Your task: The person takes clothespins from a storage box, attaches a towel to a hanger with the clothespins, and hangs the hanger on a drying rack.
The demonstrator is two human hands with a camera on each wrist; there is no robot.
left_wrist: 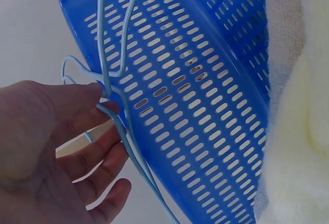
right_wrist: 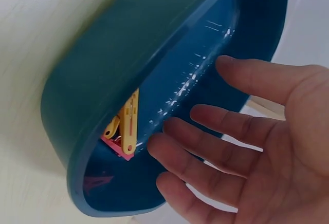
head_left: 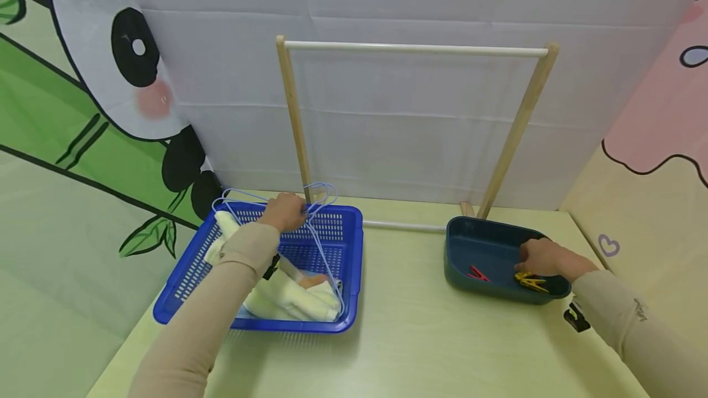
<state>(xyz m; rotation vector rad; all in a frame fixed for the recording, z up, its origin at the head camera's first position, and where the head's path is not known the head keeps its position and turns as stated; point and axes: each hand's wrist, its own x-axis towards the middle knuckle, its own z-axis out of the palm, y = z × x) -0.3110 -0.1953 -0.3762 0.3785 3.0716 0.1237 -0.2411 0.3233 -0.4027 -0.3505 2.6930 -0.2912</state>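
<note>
My left hand (head_left: 284,210) pinches a light blue wire clothes hanger (left_wrist: 102,34) between thumb and index finger, above the far rim of the blue perforated basket (head_left: 354,250). More than one wire shows there; I cannot tell how many hangers there are. Pale yellow cloth (head_left: 282,300) lies bunched in the basket. On the right, my right hand (head_left: 547,258) hovers over a dark teal basin (head_left: 456,263), fingers spread and relaxed, nothing held. Below it are a yellow clothespin (right_wrist: 129,124) and a red clothespin (head_left: 478,273), at the basin's near side.
Behind the basket and basin stands a rack with wooden posts (head_left: 295,121) and a white top rail (head_left: 415,48). A pale tabletop (head_left: 404,324) lies between the containers. Printed fabric walls (head_left: 387,152) enclose the back and both sides.
</note>
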